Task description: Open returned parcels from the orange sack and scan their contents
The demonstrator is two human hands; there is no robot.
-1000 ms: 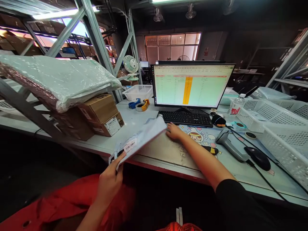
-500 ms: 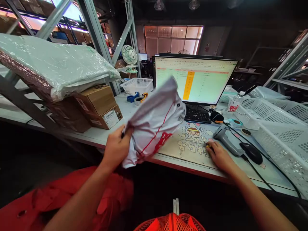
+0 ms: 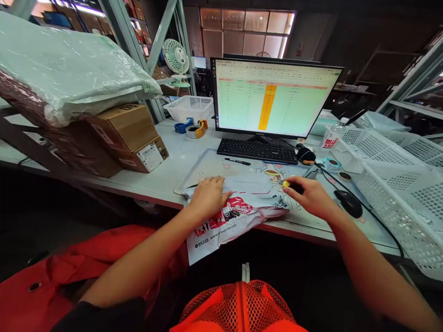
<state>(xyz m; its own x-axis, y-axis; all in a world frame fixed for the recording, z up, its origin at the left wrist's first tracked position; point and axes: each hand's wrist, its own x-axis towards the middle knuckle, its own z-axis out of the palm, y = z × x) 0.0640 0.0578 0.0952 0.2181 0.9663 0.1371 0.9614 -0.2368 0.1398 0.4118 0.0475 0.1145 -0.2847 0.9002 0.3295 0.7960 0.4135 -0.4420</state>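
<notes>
The left hand (image 3: 209, 198) lies open and flat on a white courier bag (image 3: 235, 226) hanging over the tabletop (image 3: 180, 157) edge; the right hand (image 3: 313, 197) grips a small yellow-tipped object (image 3: 285, 184), near a keyboard (image 3: 256, 151) and pen (image 3: 237, 161).

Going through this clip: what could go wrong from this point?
The right hand grips a yellow-and-black tool, possibly a cutter, though no blade shows. If it is one, a slip might nick the left hand, which is pressing on the same courier mailer. The mailer also overhangs the desk's front edge, so it might slide off.
</notes>
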